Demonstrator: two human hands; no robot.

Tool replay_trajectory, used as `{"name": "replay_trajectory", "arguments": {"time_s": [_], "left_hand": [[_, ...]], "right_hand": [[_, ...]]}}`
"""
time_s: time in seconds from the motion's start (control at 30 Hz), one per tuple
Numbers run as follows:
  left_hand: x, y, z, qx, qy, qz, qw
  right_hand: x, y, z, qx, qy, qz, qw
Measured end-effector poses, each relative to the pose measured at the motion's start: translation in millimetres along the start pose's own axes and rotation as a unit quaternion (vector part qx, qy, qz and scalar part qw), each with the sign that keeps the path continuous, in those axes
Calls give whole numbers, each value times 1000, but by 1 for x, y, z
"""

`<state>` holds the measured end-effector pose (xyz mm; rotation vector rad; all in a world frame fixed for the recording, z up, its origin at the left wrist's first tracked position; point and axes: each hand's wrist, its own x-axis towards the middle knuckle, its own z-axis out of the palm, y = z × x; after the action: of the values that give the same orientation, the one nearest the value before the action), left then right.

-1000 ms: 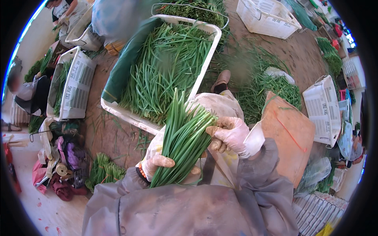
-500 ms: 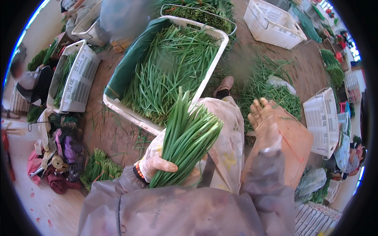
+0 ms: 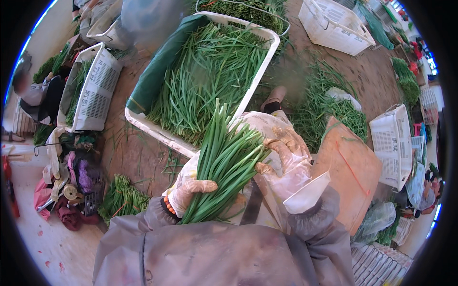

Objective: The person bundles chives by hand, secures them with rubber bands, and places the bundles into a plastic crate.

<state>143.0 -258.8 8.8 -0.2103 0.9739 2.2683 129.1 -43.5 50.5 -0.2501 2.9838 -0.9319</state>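
Our right hand [image 3: 288,167] has swung in from the right to the tips of the green bundle [image 3: 222,171], its fingers spread and loosely bent (whether they touch, we cannot tell). Our left hand [image 3: 191,195] grips that bundle just below the frame's middle. Farther out, we see a tan board [image 3: 341,183] right of center and a white crate [image 3: 253,90] of loose stalks [image 3: 205,90] at upper center.

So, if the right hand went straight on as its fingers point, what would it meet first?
The right hand would likely meet the green bundle in the left hand, just ahead, though depth is unclear.
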Motion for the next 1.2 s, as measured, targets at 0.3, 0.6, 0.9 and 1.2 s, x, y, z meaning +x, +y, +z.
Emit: {"name": "replay_trajectory", "arguments": {"time_s": [0.3,0.6,0.9,1.2], "left_hand": [[14,4,24,-18,-96,49,994],[8,-5,7,11,-49,56,997],[6,9,29,-68,-78,-3,995],[6,2,22,15,-120,-30,992]], "right_hand": [[11,0,19,35,-13,-24,999],[-7,1,20,71,83,-14,994],[6,2,13,145,-151,48,977],[32,54,34,239,79,-15,968]]}}
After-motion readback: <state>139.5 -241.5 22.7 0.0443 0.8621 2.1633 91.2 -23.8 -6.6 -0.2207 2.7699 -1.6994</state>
